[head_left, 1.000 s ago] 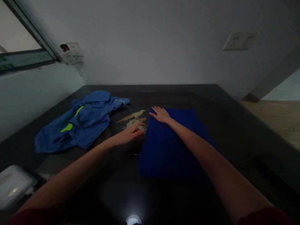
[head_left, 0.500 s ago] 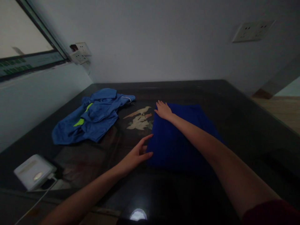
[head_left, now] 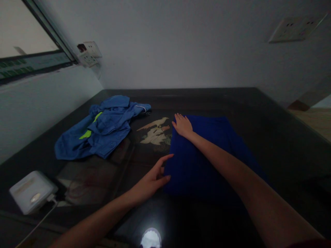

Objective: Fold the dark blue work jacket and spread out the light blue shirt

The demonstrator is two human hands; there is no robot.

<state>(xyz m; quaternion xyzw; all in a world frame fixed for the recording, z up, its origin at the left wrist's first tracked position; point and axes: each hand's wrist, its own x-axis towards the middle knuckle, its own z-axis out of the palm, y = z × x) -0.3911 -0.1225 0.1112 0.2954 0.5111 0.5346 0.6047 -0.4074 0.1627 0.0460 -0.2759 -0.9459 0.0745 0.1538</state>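
A folded dark blue cloth (head_left: 212,151) lies flat on the dark glossy table (head_left: 245,103), right of centre. My right hand (head_left: 183,125) rests flat on its far left corner, fingers stretched out. My left hand (head_left: 152,179) touches the cloth's near left edge, fingers loosely curved against the fabric, thumb raised; nothing is held in it. A bird inlay (head_left: 155,132) shows in the tabletop between my hands.
A crumpled lighter blue shirt with a yellow-green patch (head_left: 103,129) lies at the left of the table. A white box with a cable (head_left: 31,191) sits at the near left edge. Wall sockets (head_left: 89,55) hang by the window; walls bound the table behind and left.
My left hand slid back from beside the bird inlay to the cloth's near left edge. My right hand stayed on the far corner. The view shifted slightly to the left.
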